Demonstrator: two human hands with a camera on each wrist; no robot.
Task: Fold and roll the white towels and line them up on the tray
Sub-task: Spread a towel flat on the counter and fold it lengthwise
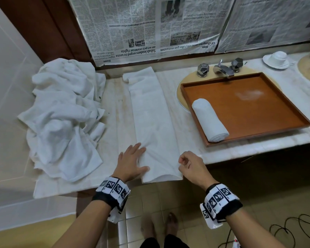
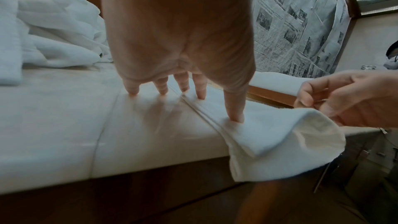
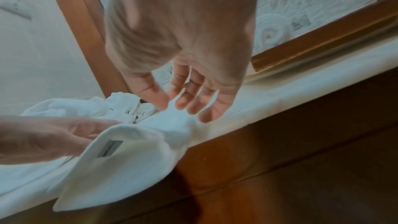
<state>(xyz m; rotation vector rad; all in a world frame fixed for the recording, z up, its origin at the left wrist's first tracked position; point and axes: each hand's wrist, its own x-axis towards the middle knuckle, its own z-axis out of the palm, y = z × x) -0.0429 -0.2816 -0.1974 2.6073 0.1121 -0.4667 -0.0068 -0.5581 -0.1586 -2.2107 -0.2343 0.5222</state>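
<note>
A long folded white towel [image 1: 150,113] lies lengthwise on the marble counter, and its near end [image 2: 280,135] droops over the front edge. My left hand [image 1: 134,160] presses flat on the towel's near left side, fingers [image 2: 183,89] straight and thumb on the cloth. My right hand [image 1: 186,163] hovers at the near right corner, fingers [image 3: 189,101] loosely curled and holding nothing. One rolled towel [image 1: 209,120] lies at the left side of the brown wooden tray [image 1: 258,108]. A heap of unfolded white towels [image 1: 64,113] sits at the left.
The tray rests over a sink with a chrome faucet [image 1: 222,68] behind it. A white cup on a saucer [image 1: 277,59] stands at the back right. Newspaper [image 1: 150,24] covers the wall. Black cables [image 1: 293,230] lie on the floor tiles.
</note>
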